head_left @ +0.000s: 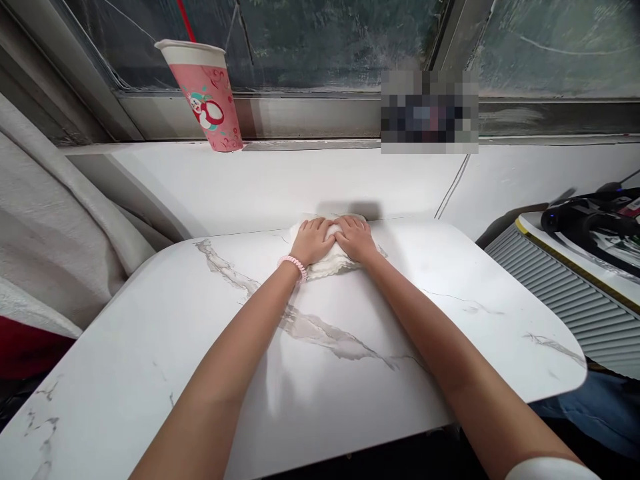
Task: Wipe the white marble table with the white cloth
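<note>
A pale, crumpled cloth (330,267) with a ruffled edge lies at the far edge of a white marble-patterned table (200,313), close to the wall. My left hand (313,240), with a pink coiled band at the wrist, rests palm down on the cloth's left part, fingers stretched forward. Right beside it, my right hand (355,237) presses on the cloth's right part, also flat with fingers out. The two thumbs nearly meet in the middle. Both palms hide much of the cloth.
On the window ledge stands a pink paper cup (213,107) with a red straw. A blurred-out patch (430,112) covers something further right. A grey curtain (55,200) hangs at left. At right, black gear (595,217) lies on a ribbed white-topped unit (565,287).
</note>
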